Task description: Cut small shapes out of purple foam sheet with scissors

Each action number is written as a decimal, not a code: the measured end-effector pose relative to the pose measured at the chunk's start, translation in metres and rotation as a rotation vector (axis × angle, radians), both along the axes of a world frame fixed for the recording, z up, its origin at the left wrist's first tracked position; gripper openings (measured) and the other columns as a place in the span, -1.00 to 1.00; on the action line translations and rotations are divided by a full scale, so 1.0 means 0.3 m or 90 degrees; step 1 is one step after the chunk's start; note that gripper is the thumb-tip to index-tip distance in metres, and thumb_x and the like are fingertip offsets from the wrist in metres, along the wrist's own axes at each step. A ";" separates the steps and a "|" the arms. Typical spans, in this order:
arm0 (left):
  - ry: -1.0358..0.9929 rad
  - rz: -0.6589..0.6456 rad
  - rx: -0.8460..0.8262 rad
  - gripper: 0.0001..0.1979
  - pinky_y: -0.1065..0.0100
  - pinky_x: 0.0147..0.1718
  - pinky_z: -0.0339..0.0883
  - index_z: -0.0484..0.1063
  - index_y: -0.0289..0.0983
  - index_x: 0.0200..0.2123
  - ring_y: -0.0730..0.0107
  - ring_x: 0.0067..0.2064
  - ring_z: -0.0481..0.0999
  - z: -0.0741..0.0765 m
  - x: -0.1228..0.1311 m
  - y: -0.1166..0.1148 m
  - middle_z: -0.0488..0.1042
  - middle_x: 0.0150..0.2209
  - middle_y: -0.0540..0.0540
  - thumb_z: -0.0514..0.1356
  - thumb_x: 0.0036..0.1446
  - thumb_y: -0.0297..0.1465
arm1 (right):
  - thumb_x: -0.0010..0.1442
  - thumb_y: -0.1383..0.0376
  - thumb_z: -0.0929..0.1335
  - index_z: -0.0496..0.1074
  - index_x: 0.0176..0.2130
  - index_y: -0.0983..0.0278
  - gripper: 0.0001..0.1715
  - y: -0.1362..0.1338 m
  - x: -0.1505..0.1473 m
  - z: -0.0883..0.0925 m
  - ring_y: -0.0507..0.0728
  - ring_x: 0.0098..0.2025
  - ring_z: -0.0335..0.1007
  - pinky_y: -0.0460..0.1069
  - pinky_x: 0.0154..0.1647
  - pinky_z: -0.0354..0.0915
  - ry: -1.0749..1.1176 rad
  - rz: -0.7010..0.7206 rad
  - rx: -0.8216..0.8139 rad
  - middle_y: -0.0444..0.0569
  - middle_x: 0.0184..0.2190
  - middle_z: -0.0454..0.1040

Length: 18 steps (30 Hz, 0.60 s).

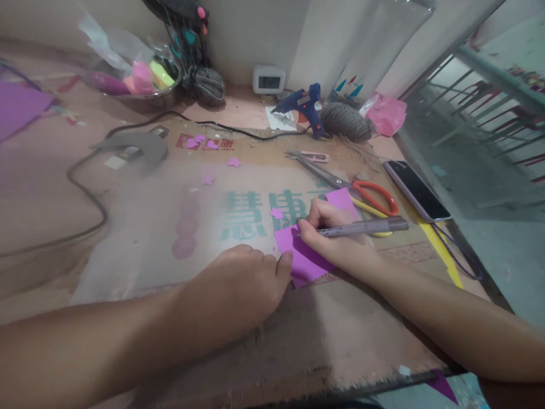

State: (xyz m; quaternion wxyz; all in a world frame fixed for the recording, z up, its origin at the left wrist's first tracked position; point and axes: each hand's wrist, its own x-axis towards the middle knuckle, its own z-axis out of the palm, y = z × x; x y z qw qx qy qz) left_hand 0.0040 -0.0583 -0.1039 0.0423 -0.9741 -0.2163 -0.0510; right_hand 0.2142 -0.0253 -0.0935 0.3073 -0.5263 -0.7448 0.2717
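My right hand is closed around a grey pen. The pen's tip end rests at the upper left part of a purple sheet of paper. My left hand is curled on the table, its thumb pressed to the left edge of that sheet; its other fingertips are hidden below. Just beyond the paper lies a small purple paper flower. Another purple paper strip shows behind my right hand. Scissors with orange and yellow handles lie past it, partly covered by the hand.
Farther back are a blue glue gun, grey yarn, a small cutter and a white digital clock. A phone lies at the right edge. A metal bowl stands back left. A black cable crosses the left.
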 end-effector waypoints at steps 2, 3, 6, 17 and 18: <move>-0.011 -0.003 -0.002 -0.71 0.17 -0.58 0.25 0.45 -0.42 0.01 0.16 -0.52 0.48 0.000 -0.001 0.000 0.52 -0.44 -0.15 0.03 0.32 -0.48 | 0.17 0.33 0.32 0.09 -0.53 0.18 -0.66 -0.001 -0.001 -0.003 -0.01 -0.57 0.07 -0.08 -0.54 0.02 -0.001 -0.004 0.000 -0.24 -0.61 0.16; -0.011 -0.004 -0.006 -0.71 0.17 -0.57 0.26 0.44 -0.43 0.02 0.16 -0.52 0.48 0.002 -0.002 0.000 0.52 -0.44 -0.14 0.04 0.31 -0.48 | 0.17 0.34 0.32 0.09 -0.53 0.18 -0.66 -0.001 -0.001 -0.004 -0.01 -0.57 0.08 -0.08 -0.54 0.03 -0.001 -0.002 0.001 -0.24 -0.61 0.17; 0.008 -0.009 -0.020 -0.72 0.18 -0.54 0.31 0.42 -0.42 0.02 0.16 -0.48 0.52 0.010 -0.004 0.000 0.53 -0.40 -0.13 0.08 0.28 -0.51 | 0.17 0.34 0.33 0.09 -0.53 0.18 -0.66 -0.001 -0.003 -0.006 -0.01 -0.57 0.08 -0.08 -0.54 0.03 0.005 0.004 0.008 -0.25 -0.61 0.17; 0.042 -0.016 0.001 -0.81 0.21 -0.58 0.28 0.42 -0.38 -0.07 0.20 -0.51 0.48 0.023 0.003 0.002 0.48 -0.43 -0.08 0.14 0.25 -0.51 | 0.16 0.28 0.36 0.12 -0.54 0.18 -0.64 0.000 -0.005 -0.002 -0.02 -0.60 0.07 -0.08 -0.59 0.01 0.016 0.025 -0.064 -0.26 -0.64 0.17; 0.046 -0.016 0.005 -0.80 0.21 -0.58 0.27 0.42 -0.38 -0.06 0.19 -0.50 0.49 0.022 0.002 0.002 0.49 -0.42 -0.09 0.14 0.25 -0.52 | 0.15 0.28 0.35 0.12 -0.54 0.18 -0.65 0.001 -0.003 -0.001 -0.02 -0.59 0.07 -0.08 -0.59 0.01 0.013 0.032 -0.060 -0.26 -0.63 0.17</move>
